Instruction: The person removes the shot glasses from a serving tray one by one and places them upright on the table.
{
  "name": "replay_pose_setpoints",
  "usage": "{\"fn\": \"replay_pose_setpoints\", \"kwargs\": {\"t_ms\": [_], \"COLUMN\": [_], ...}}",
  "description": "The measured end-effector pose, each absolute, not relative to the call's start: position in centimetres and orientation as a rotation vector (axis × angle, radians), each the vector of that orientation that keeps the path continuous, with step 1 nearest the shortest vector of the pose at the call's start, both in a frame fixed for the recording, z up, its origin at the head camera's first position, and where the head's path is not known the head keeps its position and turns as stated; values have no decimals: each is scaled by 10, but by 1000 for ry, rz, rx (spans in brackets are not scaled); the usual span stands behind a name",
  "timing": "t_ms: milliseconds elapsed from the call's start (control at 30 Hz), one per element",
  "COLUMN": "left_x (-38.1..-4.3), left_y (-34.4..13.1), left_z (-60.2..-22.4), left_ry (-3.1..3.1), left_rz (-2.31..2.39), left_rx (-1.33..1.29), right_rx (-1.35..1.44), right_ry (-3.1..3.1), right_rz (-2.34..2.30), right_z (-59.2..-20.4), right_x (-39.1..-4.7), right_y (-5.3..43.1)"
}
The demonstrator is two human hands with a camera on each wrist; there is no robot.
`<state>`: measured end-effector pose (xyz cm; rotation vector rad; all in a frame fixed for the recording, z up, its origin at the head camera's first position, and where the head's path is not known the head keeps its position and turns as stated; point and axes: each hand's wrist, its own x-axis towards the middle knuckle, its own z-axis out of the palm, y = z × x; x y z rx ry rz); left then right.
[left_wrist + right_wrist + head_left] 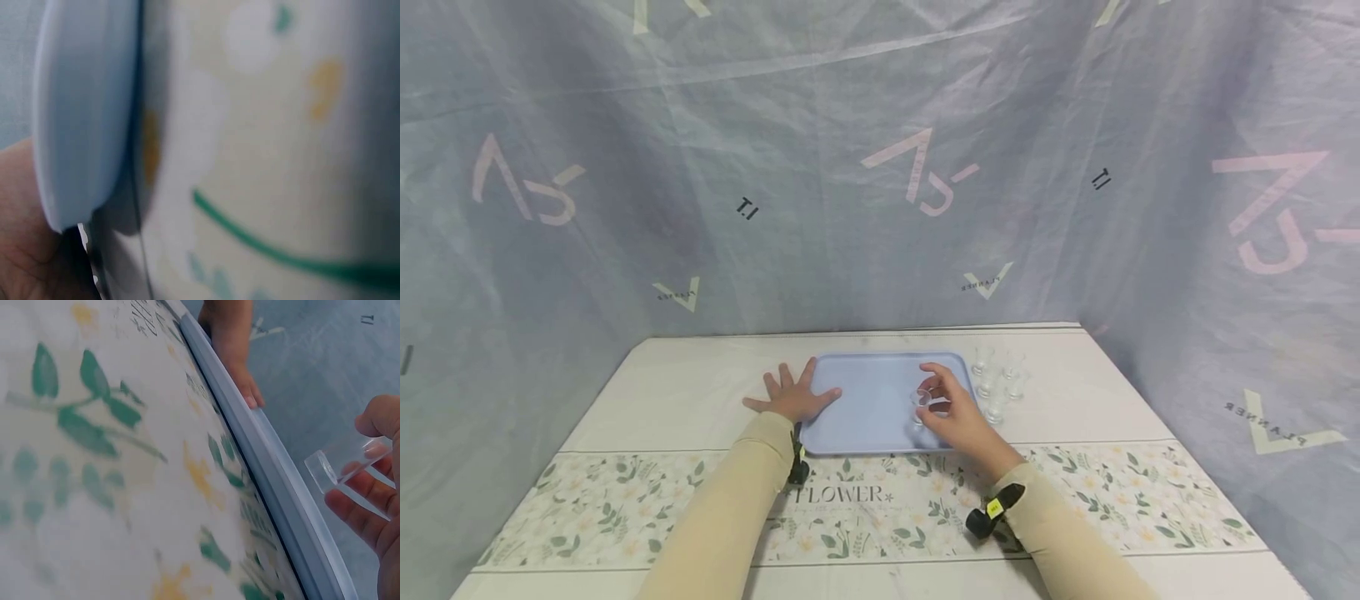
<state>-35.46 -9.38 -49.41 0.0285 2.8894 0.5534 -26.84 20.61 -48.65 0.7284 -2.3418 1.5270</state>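
A light blue tray (865, 408) lies on the table. My left hand (792, 398) rests with spread fingers at its left edge, the thumb reaching over the rim; in the left wrist view the tray's rim (81, 125) hides most of that hand. Between thumb and fingers, my right hand (953, 408) holds a small clear shot glass (919, 400) over the tray's right part. In the right wrist view the thick base of the glass (325, 472) points away from the palm.
Several more clear shot glasses (996, 408) stand in a cluster just right of the tray. A white tablecloth (685, 392) with a floral band (865, 517) covers the table. Grey printed fabric (850, 208) hangs behind and at both sides.
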Motion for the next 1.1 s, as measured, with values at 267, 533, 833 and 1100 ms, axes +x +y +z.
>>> {"fn": "replay_pose_setpoints", "kwargs": {"t_ms": [267, 533, 833, 1100], "left_x": [-355, -354, -353, -353], "left_y": [-95, -95, -94, -94], "left_z": [-494, -492, -495, -494], "left_ry": [2897, 2888, 2887, 2876], "left_rz": [560, 573, 574, 582], "left_rx": [35, 32, 41, 28], "right_rx": [715, 613, 593, 639], "right_ry": [-2347, -2375, -2368, -2315], "right_rz": [1488, 1445, 1352, 1200], "right_z": [-469, -495, -495, -489], "right_x": [-248, -258, -244, -232], "right_y": [224, 253, 279, 290]}}
